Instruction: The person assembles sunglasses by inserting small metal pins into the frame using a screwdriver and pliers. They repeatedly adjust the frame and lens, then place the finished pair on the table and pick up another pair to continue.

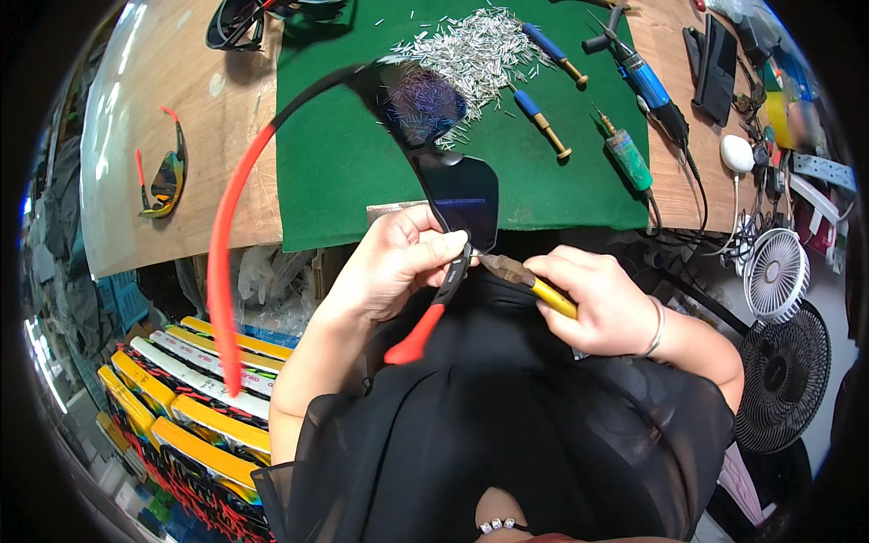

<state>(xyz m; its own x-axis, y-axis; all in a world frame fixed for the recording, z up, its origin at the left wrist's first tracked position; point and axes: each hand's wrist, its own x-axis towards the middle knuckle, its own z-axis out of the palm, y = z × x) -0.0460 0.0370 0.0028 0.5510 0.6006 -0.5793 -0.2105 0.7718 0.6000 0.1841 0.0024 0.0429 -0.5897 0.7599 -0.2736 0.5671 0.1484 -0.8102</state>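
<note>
Sunglasses: a pair of wraparound sunglasses with dark blue mirrored lenses, a black frame and red-tipped arms [453, 195] is held up over the near edge of the green felt mat [335, 172], above the lap.
Left hand: the left hand [398, 258] is pinched shut on the hinge of the right arm of the sunglasses, thumb and fingertips pressed together around it.
Right hand: the right hand [602, 303] is closed around a small yellow-handled tool with a brown metal tip [529, 279]; the tip is touching the hinge just beside the left fingers.
Arms of the frame: one long red arm is swept out to the left, the other hangs below the left hand.
Mat: a heap of small silver metal pins [480, 50] lies at the far side, partly seen through one lens.
Tools: two blue-handled screwdrivers with brass tips [548, 81] lie right of the pins; a green-handled tool [629, 158] and a blue corded iron [656, 90] lie further right.
Bench, left: another pair of sunglasses with orange arms and a mirrored lens [165, 176] rests on the wooden benchtop [208, 118].
Near left: yellow and white flat boxes [190, 398] are stacked below the bench.
Right: two small fans [778, 317] stand beside the bench.
</note>
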